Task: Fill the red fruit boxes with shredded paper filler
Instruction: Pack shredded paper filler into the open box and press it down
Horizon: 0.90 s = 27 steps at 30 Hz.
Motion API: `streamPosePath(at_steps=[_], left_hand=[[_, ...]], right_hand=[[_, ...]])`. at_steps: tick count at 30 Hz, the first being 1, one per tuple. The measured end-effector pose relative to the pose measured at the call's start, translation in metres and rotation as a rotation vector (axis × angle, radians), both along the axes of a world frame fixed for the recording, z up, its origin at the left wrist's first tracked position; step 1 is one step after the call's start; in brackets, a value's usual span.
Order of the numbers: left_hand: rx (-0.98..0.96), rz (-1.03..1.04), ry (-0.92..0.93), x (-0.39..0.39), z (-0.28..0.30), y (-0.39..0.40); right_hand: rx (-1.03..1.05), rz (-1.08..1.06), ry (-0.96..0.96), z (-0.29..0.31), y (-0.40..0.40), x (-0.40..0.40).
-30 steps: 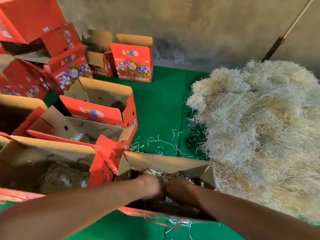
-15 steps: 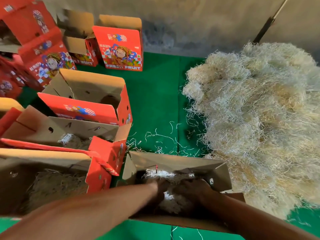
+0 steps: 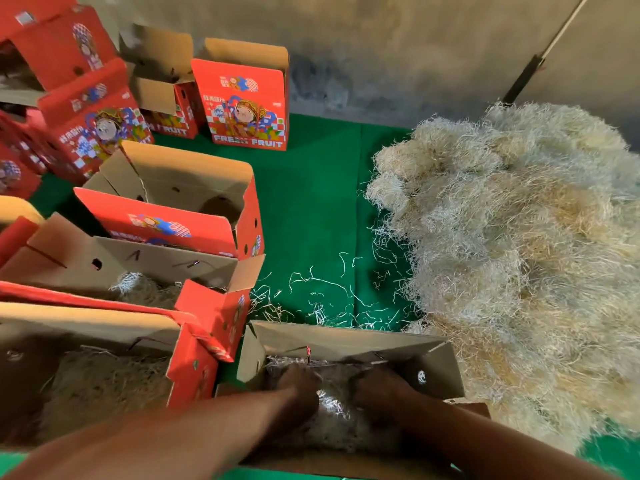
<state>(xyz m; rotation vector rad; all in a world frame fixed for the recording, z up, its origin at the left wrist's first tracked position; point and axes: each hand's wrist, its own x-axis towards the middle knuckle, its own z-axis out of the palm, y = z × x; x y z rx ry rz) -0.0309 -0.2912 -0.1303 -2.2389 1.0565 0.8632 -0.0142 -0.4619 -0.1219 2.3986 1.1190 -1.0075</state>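
While both hands (image 3: 341, 389) are sunk into the open box (image 3: 349, 341) at six o'clock, the chief risk is that the filler gets packed unevenly. The left hand (image 3: 298, 388) and the right hand (image 3: 375, 388) sit side by side on the shredded paper (image 3: 332, 410) inside, apart from each other with a pale patch of filler showing between them. They look to be pressing down, but shadow and blur hide the fingers, so I cannot tell whether they are spread flat or curled around a clump.

If the push is too hard at the middle, the wad may sink there and leave the corners thin. The box's flaps (image 3: 339, 336) stand up loosely around the wrists; an arm pulled out carelessly could catch one and bend it, or drag strands out over the rim. Loose strands (image 3: 322, 292) already lie on the green floor covering (image 3: 311, 188) at twelve o'clock from the box, so more spill seems likely.

The big heap of filler (image 3: 519, 258) rises at two to three o'clock, touching or nearly touching the box's right flap. A hasty grab there could topple strands against the box rather than into it.

At nine o'clock two boxes already hold filler (image 3: 104, 382), and the next one up (image 3: 145, 289) holds only a little. Farther off, at ten to eleven o'clock, an open red box (image 3: 173, 199) looks empty, and more red boxes (image 3: 242, 102) stand by the wall, so by my judgement much of the task remains.
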Motion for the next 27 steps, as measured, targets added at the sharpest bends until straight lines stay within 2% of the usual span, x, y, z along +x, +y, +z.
streamPosePath(at_steps=[2,5,9,13,15,18,19,21,22,27], left_hand=[[0.019,0.032,0.028,-0.002,-0.014,0.016],[0.044,-0.025,0.03,-0.007,-0.023,0.025],[0.065,0.058,0.162,-0.005,-0.011,0.025],[0.063,0.104,0.134,-0.003,0.009,0.026],[-0.015,0.061,0.042,-0.001,0.02,0.022],[-0.273,0.098,-0.018,0.002,0.02,0.009],[-0.308,0.034,-0.033,0.001,0.014,0.006],[-0.274,-0.043,-0.037,-0.004,0.0,0.007],[-0.23,-0.01,-0.017,-0.007,-0.011,0.009],[-0.092,-0.037,-0.07,-0.009,-0.044,0.016]], right_hand=[[-0.018,-0.011,0.003,-0.007,-0.006,0.0],[-0.028,-0.053,-0.042,-0.005,-0.003,-0.001],[-0.055,-0.15,0.003,0.004,0.002,-0.008],[-0.155,-0.135,0.052,0.031,0.003,-0.01],[-0.177,-0.052,0.007,0.04,0.013,-0.009],[-0.022,0.1,-0.084,0.041,0.026,-0.004],[0.02,0.125,-0.076,0.036,0.027,-0.004],[0.044,0.089,-0.026,0.018,0.024,-0.008],[0.045,0.03,-0.01,0.007,0.022,-0.011],[-0.082,-0.074,-0.016,-0.016,0.012,-0.023]])
